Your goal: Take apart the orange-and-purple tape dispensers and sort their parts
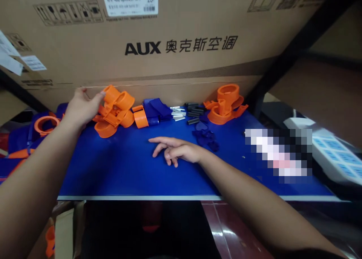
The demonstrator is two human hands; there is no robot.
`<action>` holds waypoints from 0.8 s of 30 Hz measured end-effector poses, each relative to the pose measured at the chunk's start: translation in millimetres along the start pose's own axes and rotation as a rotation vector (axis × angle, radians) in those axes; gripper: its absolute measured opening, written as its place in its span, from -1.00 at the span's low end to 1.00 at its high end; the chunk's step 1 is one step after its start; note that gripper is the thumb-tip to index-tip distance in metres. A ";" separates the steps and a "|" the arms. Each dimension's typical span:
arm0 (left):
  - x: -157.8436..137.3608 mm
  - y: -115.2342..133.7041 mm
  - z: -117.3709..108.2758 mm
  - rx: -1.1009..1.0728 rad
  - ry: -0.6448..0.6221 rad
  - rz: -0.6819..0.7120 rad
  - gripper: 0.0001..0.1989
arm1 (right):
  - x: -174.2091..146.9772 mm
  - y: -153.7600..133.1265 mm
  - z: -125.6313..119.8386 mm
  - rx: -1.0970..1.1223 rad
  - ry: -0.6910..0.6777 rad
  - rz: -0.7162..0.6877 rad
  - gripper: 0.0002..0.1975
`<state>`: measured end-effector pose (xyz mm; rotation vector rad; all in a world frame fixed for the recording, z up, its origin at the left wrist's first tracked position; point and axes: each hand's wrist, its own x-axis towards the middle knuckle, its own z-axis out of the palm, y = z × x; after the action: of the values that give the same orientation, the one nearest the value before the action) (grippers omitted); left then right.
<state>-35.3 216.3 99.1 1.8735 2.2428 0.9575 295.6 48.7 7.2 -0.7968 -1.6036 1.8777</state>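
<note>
At the back left of the blue tabletop [135, 168], my left hand [83, 108] has its thumb and fingers apart. Its thumb tip is right beside a pile of orange ring-shaped plastic parts [117, 108]; I cannot tell whether it touches them. Nothing shows in that hand, though some of its fingers are partly hidden. Over the middle of the table my right hand [178, 149] hangs with the index finger stretched out and the others loosely bent, holding nothing. Behind it lie dark blue plastic pieces [155, 108], silver metal pins [178, 114] and black tubes [195, 110].
A large cardboard box [181, 66] forms the back wall. More orange parts [224, 104] stand at the back right, with small dark blue pieces [205, 134] before them. Blue and orange items [46, 125] crowd the left. A white power strip [325, 149] lies right.
</note>
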 end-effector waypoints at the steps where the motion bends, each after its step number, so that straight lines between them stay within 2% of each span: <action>1: -3.2 -4.2 0.0 -0.055 0.054 -0.007 -0.10 | 0.1 0.9 -0.4 0.000 -0.001 -0.005 -0.23; 3: -16.9 -10.0 -0.8 -0.155 0.227 0.058 -0.18 | 0.3 2.5 -1.0 0.002 -0.004 -0.008 -0.24; 4: -27.7 -11.0 -1.3 -0.180 0.342 0.138 -0.22 | 0.5 3.1 -1.2 0.005 -0.006 -0.008 -0.24; 6: -55.6 -8.2 -0.9 -0.207 0.562 0.373 -0.27 | 1.1 4.0 -1.5 0.012 -0.009 -0.007 -0.24; 7: -71.6 -4.4 0.3 -0.218 0.633 0.501 -0.26 | 1.5 4.4 -1.7 0.016 -0.009 -0.007 -0.25; 9: -103.3 7.0 5.2 -0.259 0.671 0.757 -0.23 | 2.4 5.3 -2.2 0.036 -0.002 -0.007 -0.25; 12: -139.5 28.3 20.5 -0.311 0.571 1.065 -0.24 | 3.8 6.6 -3.1 0.089 0.015 -0.011 -0.26; 16: -160.4 51.2 52.7 -0.385 0.289 1.302 -0.42 | 4.9 9.4 -5.6 0.160 0.053 -0.023 -0.35; 20: -170.1 63.1 82.7 -0.407 0.027 1.397 -0.59 | 4.1 16.7 -10.5 0.200 0.112 -0.032 -0.66; 22: -174.2 66.2 91.2 -0.417 -0.057 1.392 -0.59 | 3.0 20.6 -12.8 0.199 0.134 -0.014 -0.78; 24: -176.3 68.1 94.4 -0.424 -0.096 1.389 -0.55 | 2.0 21.9 -13.6 0.188 0.135 0.008 -0.81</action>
<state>109.3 99.6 -1.5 2.9477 0.3065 1.1723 303.7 56.0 -16.2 -0.8299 -1.3220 1.9039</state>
